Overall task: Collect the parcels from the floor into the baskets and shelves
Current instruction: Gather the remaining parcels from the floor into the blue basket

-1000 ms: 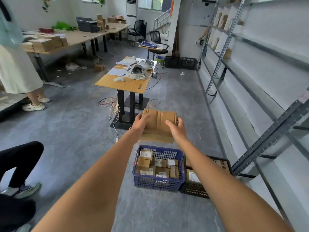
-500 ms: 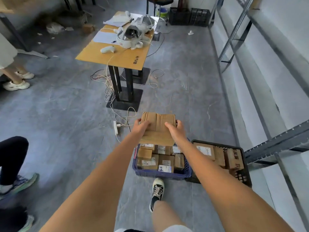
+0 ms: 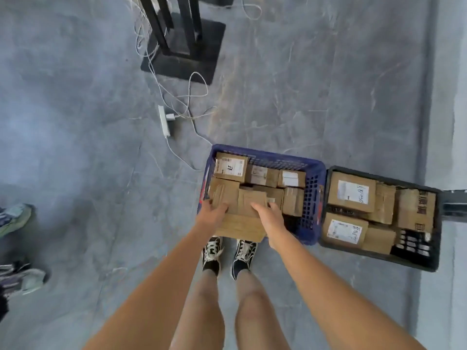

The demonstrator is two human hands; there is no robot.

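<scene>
Cardboard fills your grip: your left hand [image 3: 211,215] and right hand [image 3: 269,218] curl round the flat parcel [image 3: 240,218] from either side, above the near edge of the blue basket [image 3: 313,195]. At three o'clock, touching it, sits the black basket [image 3: 436,223], full of boxes.

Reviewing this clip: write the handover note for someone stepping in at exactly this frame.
Left hand and right hand grip one brown cardboard parcel by its sides, above the near edge of the blue basket.
Blue basket is already packed with small parcels; the black basket beside it on the right holds bigger ones.
Done: both baskets largely filled.
Left: set this parcel down, probably in the blue basket. No other loose parcels show on the floor here.
</scene>
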